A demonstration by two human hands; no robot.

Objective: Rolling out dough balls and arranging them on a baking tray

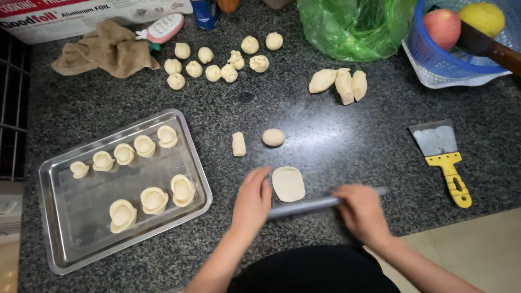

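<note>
Hands (306, 203) roll grey pin (309, 205) beside flat dough (288, 183); white foil box (81, 16) far-left.

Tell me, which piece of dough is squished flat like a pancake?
The flattened dough just beyond the grey rolling pin, between the left hand and right hand. The others nearby are a round dough ball and a small dough log.

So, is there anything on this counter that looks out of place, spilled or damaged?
Nothing is spilled or damaged. One odd thing: a pink and white toy phone lies beside the crumpled brown cloth, just behind the dough balls. Both hands are on a grey rolling pin at the flattened dough.
</note>
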